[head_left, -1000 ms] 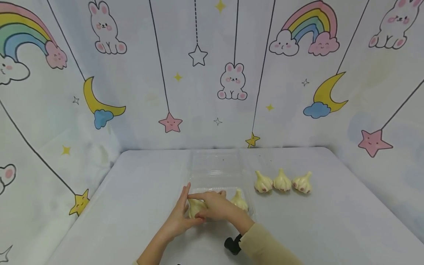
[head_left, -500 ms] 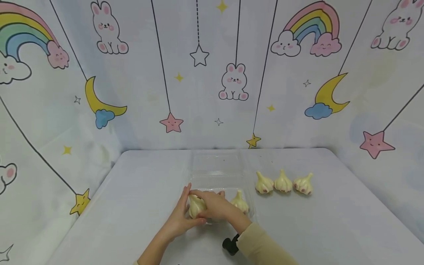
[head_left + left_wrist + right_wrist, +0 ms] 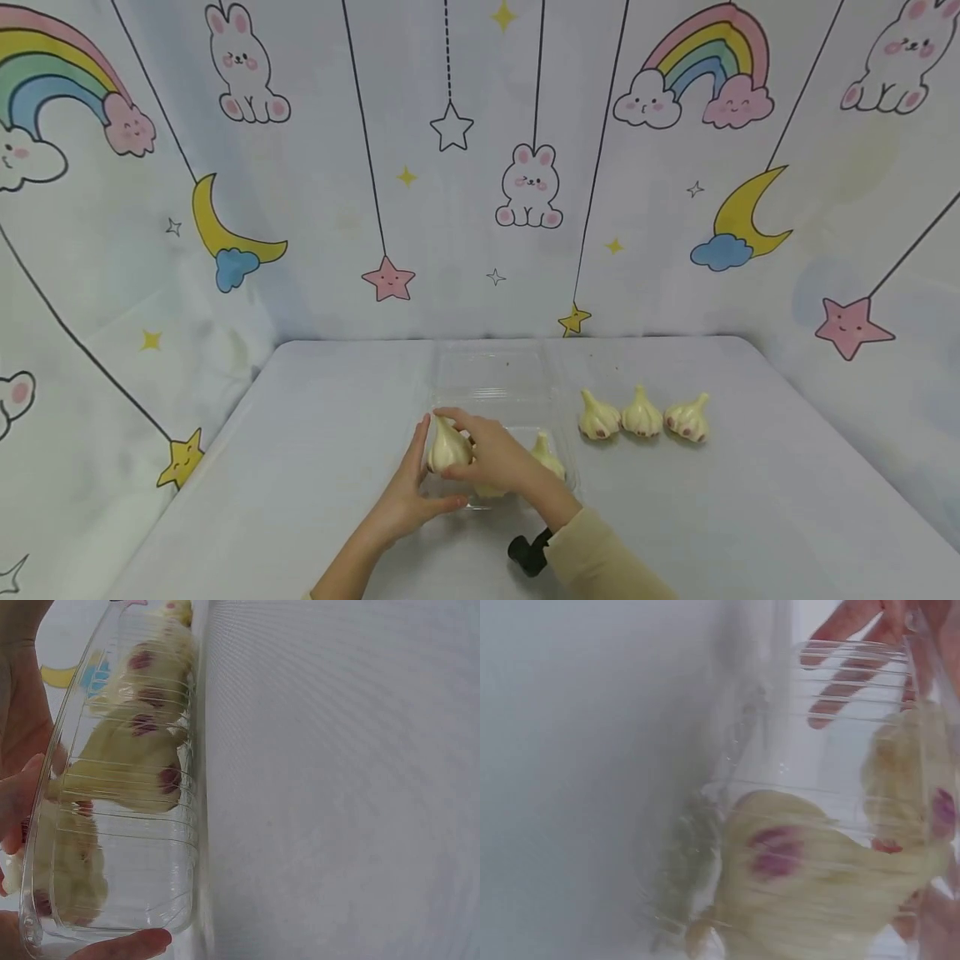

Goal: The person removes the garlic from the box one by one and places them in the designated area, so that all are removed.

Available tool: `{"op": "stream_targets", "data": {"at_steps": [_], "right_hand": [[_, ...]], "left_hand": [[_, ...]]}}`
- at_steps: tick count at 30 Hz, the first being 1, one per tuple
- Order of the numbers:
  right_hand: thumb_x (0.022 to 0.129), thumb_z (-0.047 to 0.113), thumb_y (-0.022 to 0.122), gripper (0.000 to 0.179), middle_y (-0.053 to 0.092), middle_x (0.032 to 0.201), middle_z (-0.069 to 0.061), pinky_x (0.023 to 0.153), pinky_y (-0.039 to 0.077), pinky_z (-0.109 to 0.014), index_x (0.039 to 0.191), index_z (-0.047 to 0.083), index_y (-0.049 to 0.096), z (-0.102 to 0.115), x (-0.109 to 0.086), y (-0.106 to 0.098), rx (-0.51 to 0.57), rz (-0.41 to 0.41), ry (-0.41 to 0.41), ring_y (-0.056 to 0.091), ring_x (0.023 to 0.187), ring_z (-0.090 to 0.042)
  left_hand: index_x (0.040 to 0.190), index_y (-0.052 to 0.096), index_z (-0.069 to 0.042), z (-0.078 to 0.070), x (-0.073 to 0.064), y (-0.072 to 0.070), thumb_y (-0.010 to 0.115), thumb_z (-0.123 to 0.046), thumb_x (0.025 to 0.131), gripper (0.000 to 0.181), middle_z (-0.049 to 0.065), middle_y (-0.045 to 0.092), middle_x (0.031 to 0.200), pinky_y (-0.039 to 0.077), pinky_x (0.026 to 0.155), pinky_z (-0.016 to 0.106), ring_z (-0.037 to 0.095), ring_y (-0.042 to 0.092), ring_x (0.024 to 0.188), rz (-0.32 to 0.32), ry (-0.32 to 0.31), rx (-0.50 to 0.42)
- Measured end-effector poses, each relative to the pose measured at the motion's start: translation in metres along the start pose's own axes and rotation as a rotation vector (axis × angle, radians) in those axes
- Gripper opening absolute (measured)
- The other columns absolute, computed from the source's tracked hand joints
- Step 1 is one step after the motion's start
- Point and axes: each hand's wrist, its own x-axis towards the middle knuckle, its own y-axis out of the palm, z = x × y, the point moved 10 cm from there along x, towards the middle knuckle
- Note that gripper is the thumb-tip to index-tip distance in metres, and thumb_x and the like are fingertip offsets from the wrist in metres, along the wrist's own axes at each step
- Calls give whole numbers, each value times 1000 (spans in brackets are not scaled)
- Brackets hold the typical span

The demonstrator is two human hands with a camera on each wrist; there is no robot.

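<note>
My right hand point(image 3: 498, 450) grips a pale garlic bulb point(image 3: 450, 447) by its side, stem up, over the left end of a clear plastic box point(image 3: 517, 505). Thumb below and fingers above curl round the bulb. At that same end my left hand point(image 3: 408, 487) rests against the box, fingers straight up along its side and thumb along the front. Inside the box, a garlic bulb point(image 3: 546, 457) lies at the right and another bulb point(image 3: 491, 491) is partly hidden below my right hand. Purple-marked bulbs point(image 3: 135, 761) show through the ribbed wall in the left wrist view.
The box's clear lid point(image 3: 487, 367) lies folded back behind it. To the right on the white table point(image 3: 322, 417) stand three bulbs in a row, a left one point(image 3: 598, 418), a middle one point(image 3: 641, 414) and a right one point(image 3: 687, 419). A black device point(image 3: 528, 555) sits by my right wrist.
My right hand has risen with the garlic bulb, from down in the box's left end to above it. More of the bulb below shows. My left hand has stayed in place.
</note>
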Motion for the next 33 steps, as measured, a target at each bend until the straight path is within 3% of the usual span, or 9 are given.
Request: {"op": "stream_targets", "data": {"at_steps": [8, 15, 26, 33], "right_hand": [[77, 24, 75, 77, 55, 121, -10, 72, 51, -31, 141, 25, 33, 9, -5, -17, 87, -104, -68, 59, 91, -20], [76, 23, 76, 75, 56, 121, -7, 77, 51, -34, 140, 24, 36, 13, -8, -30, 82, -173, -101, 57, 95, -18], [75, 22, 76, 74, 55, 123, -5, 78, 52, -27, 138, 31, 39, 9, -20, -53, 154, -216, -62, 59, 95, -17], [73, 18, 78, 75, 53, 127, -4, 77, 52, -27, 138, 26, 41, 3, -30, -66, 154, -271, -63, 59, 95, -16]], "left_hand": [[148, -3, -18, 1, 0, 0, 79, -12, 71, 113, 19, -11, 150, 15, 104, 60, 42, 0, 135, -10, 16, -23], [148, -2, -17, -1, -1, -1, 80, -12, 69, 114, 21, -9, 150, 19, 103, 60, 46, 6, 133, -24, 4, 1], [148, 0, -19, 1, 1, -2, 82, -17, 67, 115, 21, -7, 150, 21, 102, 60, 52, 15, 129, -34, 0, 26], [148, 0, -21, 2, 2, -2, 82, -17, 66, 116, 23, -6, 150, 24, 101, 60, 54, 18, 127, -42, -8, 52]]}}
